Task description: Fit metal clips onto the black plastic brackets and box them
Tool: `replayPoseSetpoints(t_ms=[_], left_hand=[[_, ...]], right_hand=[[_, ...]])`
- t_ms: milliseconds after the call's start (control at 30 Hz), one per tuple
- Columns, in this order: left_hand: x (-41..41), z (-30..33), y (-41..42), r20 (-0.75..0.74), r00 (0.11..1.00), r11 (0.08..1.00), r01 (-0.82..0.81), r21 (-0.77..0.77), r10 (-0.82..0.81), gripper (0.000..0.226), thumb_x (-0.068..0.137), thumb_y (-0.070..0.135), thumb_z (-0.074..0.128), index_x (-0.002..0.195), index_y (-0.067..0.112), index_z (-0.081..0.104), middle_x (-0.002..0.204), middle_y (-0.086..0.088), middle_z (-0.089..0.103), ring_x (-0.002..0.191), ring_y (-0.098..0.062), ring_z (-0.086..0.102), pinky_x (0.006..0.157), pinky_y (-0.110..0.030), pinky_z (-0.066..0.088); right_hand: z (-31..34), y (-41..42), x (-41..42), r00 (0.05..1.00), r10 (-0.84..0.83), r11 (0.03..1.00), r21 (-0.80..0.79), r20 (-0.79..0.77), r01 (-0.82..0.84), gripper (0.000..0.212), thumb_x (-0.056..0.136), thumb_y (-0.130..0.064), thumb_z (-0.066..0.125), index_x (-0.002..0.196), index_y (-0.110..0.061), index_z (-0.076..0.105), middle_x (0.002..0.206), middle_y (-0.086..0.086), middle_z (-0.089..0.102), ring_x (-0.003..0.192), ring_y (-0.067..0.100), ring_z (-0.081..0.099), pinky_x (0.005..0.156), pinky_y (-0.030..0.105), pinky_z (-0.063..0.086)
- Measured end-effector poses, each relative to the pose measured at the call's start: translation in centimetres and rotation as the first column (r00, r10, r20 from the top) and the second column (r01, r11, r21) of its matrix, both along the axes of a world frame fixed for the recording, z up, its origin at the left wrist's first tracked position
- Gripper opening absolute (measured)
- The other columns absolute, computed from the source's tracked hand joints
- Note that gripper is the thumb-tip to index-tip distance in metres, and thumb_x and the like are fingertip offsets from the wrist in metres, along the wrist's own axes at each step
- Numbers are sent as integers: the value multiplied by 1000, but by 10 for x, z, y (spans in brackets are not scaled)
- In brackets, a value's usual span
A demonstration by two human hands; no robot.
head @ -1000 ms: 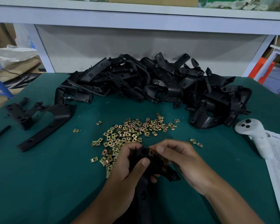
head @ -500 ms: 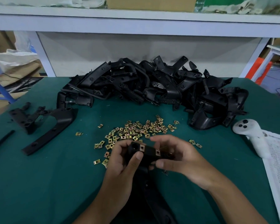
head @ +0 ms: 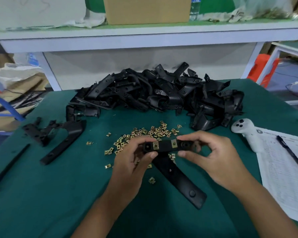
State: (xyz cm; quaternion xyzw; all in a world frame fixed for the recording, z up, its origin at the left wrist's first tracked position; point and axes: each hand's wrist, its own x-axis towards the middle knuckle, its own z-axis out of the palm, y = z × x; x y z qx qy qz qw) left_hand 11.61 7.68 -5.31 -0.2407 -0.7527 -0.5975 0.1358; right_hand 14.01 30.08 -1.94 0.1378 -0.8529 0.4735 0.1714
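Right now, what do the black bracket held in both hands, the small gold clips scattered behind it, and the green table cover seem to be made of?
The black bracket, pinched by the left hand and right hand: likely moulded plastic, matte, with formed holes. The small gold clips: probably plated sheet metal, yellowish and glinting. The green table cover: dull and non-reflective, maybe felt or rubber mat; unclear which.

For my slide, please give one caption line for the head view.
Both hands hold a black plastic bracket with two brass-coloured metal clips fitted.

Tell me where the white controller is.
In the head view, the white controller lies at the table's right side, between the bracket pile and the printed sheet.
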Motion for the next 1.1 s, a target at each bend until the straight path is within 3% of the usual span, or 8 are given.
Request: replayPoseSetpoints(t_ms=[133, 333, 600, 800, 933, 1000, 1033, 1100], left_hand=[[7, 10, 18, -18, 996, 990, 90, -111, -93, 19, 97, 42, 53, 113, 51, 56, 106, 19, 62, 98, -8, 62, 77, -10, 42], [41, 16, 106, -113, 938, 913, 284, -293, -328, 18, 100, 46, 48, 117, 43, 53, 120, 26, 47, 117, 5, 48, 94, -5, 32], [160, 1, 270, -123, 693, 686, 641, -344, -710, 19, 97, 46, 57, 116, 42, 55, 111, 25, 54, 103, -6, 57, 90, -30, 47], [225, -12, 315, -37, 548, 507, 744, -435, -836, 36, 96, 54, 54, 130, 44, 49, 120, 28, 53, 112, 5, 49, 95, -9, 36], [214, -21, 288, -54, 636, 592, 679, -434, -770, 20, 93, 38, 67, 110, 26, 66, 107, 14, 66, 103, -8, 59, 94, -26, 41], [186, -26, 264, -78, 735, 693, 592, -412, -674, 12, 90, 34, 71, 92, 22, 69, 93, 9, 69, 91, -12, 63, 89, -29, 44], [168, -30, 247, -80, 789, 743, 533, -405, -609, 12, 89, 34, 71, 88, 22, 69, 88, 9, 70, 87, -11, 63, 87, -29, 45], [129, -36, 207, -67, 892, 834, 388, -392, -447, 19, 88, 42, 66, 85, 24, 67, 85, 11, 68, 85, -6, 59, 84, -23, 44]], right_hand=[[8, 18, 30, 999, -47, 999, 12, -27, 47, 28, 75, -47, 77, 102, -42, 74, 83, -11, 70, 79, 14, 63, 69, 27, 48], [7, 88, 126, 937, -344, 936, 55, -55, 347, 29, 81, -47, 77, 109, -43, 70, 86, -14, 69, 80, 9, 64, 69, 15, 47], [-4, 167, 326, 590, -806, 592, 23, 51, 806, 22, 84, -45, 74, 105, -41, 69, 84, -14, 68, 68, 4, 59, 65, 13, 42], [-28, 173, 413, 305, -943, 319, 108, 132, 941, 27, 79, -44, 73, 106, -44, 68, 88, -21, 69, 78, 1, 64, 67, 9, 43], [-64, 183, 427, 168, -965, 213, 227, 200, 950, 30, 76, -49, 77, 104, -52, 67, 118, -26, 63, 110, -5, 59, 89, 17, 47], [-111, 191, 381, 232, -942, 298, 288, 243, 910, 45, 98, -38, 62, 138, -19, 59, 149, 7, 51, 141, 23, 44, 118, 29, 27], [-131, 197, 340, 135, -949, 202, 224, 284, 953, 51, 110, -22, 37, 154, 2, 29, 163, 23, 23, 152, 31, 19, 123, 25, 5], [-130, 180, 245, 148, -918, 184, 62, 369, 981, 45, 108, 1, 6, 149, 20, 9, 159, 39, 6, 151, 45, 3, 123, 27, -9]])
